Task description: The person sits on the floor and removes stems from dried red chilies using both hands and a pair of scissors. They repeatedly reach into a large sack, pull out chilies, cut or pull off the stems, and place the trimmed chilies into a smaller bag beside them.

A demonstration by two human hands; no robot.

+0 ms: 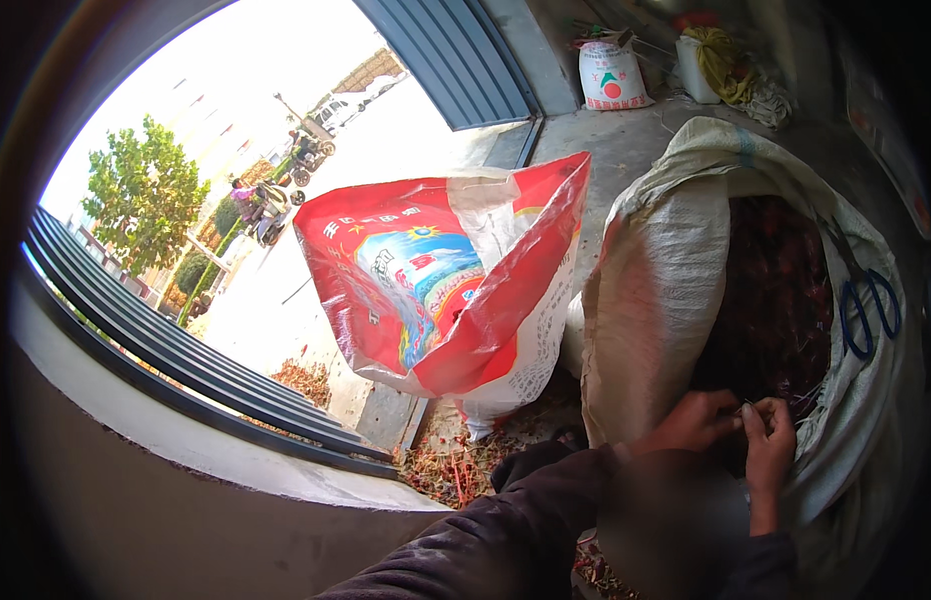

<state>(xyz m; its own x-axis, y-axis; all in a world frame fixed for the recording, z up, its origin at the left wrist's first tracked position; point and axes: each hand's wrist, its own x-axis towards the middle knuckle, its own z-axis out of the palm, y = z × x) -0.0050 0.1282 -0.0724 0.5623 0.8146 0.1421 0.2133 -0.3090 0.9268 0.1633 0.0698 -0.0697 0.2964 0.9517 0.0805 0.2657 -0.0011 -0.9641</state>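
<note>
My left hand (694, 421) and my right hand (771, 439) meet fingertip to fingertip over the near side of an open white woven sack (660, 300). Pinched between them is a small thin piece, possibly a chili stem, mostly hidden by the fingers. Dark red contents, which look like dried chili peppers (773, 300), fill the sack's shaded mouth. Blue-handled scissors (855, 322) hang on its right rim, blades pointing inward. To the left, a red and white printed sack (435, 277) stands with its mouth spread wide; little of its inside shows.
Dry stems and red scraps (458, 465) litter the floor by the doorway. Behind stand a printed white bag (612, 75) and a white container (696, 71) with yellow cloth. A blue-grey metal door (450, 60) and slatted railing (210, 349) border the opening; people with scooters are outside.
</note>
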